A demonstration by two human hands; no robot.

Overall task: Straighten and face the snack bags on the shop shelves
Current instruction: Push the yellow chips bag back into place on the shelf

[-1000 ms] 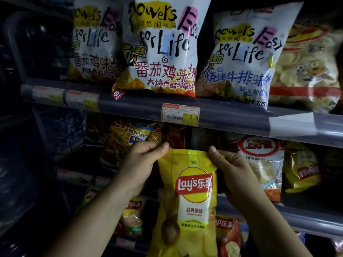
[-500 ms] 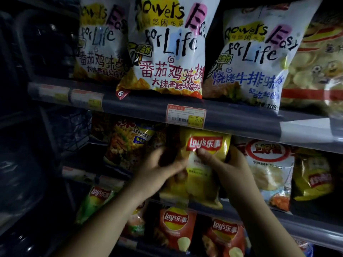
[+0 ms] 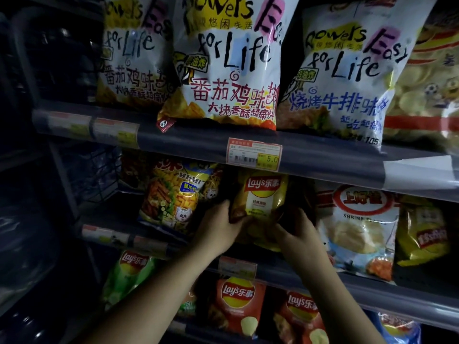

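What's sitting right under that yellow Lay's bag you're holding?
Beneath the yellow Lay's bag, an orange price tag on the shelf edge, then red Lay's bags. Both hands cover its lower corners.

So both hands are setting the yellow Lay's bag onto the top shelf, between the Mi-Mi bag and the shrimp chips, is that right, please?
Not quite: the head view shows the yellow Lay's bag on the middle shelf, under the 5.0 price tag, not the top one. The rest holds: left hand and right hand hold it between the Mi-Mi bag and shrimp chips.
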